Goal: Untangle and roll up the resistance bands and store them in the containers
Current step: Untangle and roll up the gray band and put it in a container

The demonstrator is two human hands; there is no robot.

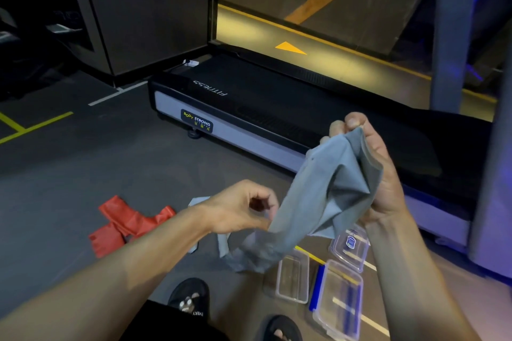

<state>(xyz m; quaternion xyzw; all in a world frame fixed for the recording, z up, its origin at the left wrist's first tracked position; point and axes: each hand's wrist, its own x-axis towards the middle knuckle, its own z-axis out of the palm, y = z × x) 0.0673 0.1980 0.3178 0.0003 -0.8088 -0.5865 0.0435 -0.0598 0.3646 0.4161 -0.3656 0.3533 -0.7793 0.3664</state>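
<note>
The person stands over a dark gym floor [83, 174] with both arms out in front. The right hand [371, 174] is raised, palm turned inward, and pinches the upper end of a grey resistance band [318, 202] between thumb and fingertips; the band's folds lie bunched against that palm. From there the band hangs down and to the left, crumpled and twisted, its lower part trailing to the floor near the person's feet.

The left hand [241, 207] is lower and left of the right one, its fingers curled inward beside the hanging band. It seems to nip the band's edge at the fingertips, though the blur there leaves me unsure whether it truly grips or only touches.

On the floor to the left lies a red resistance band [122, 224], folded over itself in a loose heap, well apart from both hands. On the near right sit three clear plastic containers: an open tub [293, 277], a box with blue clips [338, 304] just right of it, and a smaller one with a blue label [350, 243] farther off, partly hidden behind the right forearm.

Beyond the hands runs the low deck of a treadmill [249, 108], with a glass wall behind it. Two black sandals [191, 296] show at the near edge.
</note>
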